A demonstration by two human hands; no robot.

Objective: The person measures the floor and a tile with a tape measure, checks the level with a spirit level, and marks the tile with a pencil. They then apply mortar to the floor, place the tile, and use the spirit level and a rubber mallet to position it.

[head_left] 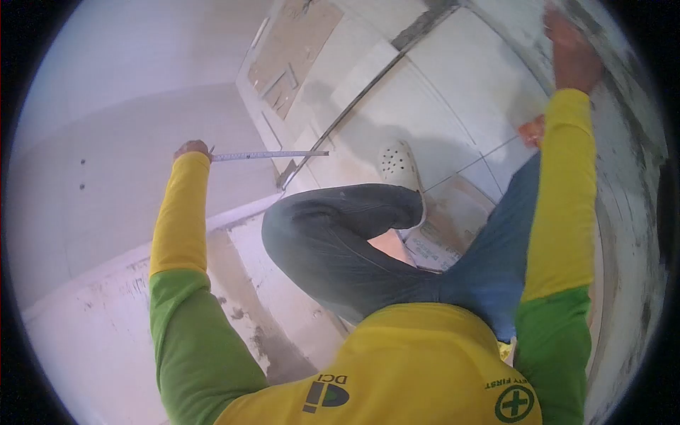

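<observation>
My left hand (pixel 192 147) is closed at the left, fingers wrapped round one end of a tape measure (pixel 269 154). Its pale, marked blade sticks out to the right, and its tip hangs near the dark gap between floor tiles; no case shows. At the upper right my right hand (pixel 572 60) reaches out against the rough wall (pixel 627 106). Its fingers look stretched out along the surface, though their tips are blurred near the edge of view. Nothing shows in that hand.
Large pale floor tiles (pixel 446 92) lie ahead, with a bare brown patch (pixel 297 49) beyond. A white clog (pixel 399 166) stands on the tiles. Beside it lies a printed cardboard piece (pixel 453 219). A smooth pale wall (pixel 142 156) rises at left; something orange (pixel 531 132) is near the right forearm.
</observation>
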